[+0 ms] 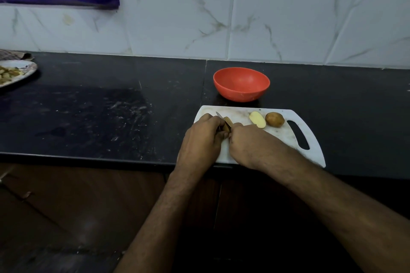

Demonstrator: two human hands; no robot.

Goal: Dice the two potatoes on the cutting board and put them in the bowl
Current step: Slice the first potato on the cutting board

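My left hand (pixel 203 137) grips knife (pixel 219 115); right hand (pixel 248 142) pins potato piece (pixel 227 123) at cutting board (pixel 288 137) left edge, steadies cut.

A home kitchen: marble-look wall tiles (pixel 277 17) rise right behind the black stone countertop (pixel 99 106), with a cutting board (pixel 286 137) and red bowl (pixel 241 84) on it.

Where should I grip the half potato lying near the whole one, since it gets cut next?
Grip the half potato across its long sides, coming from above. It lies with its pale cut face up and rounded skin down, so it may rock; turn it flat side onto the board.
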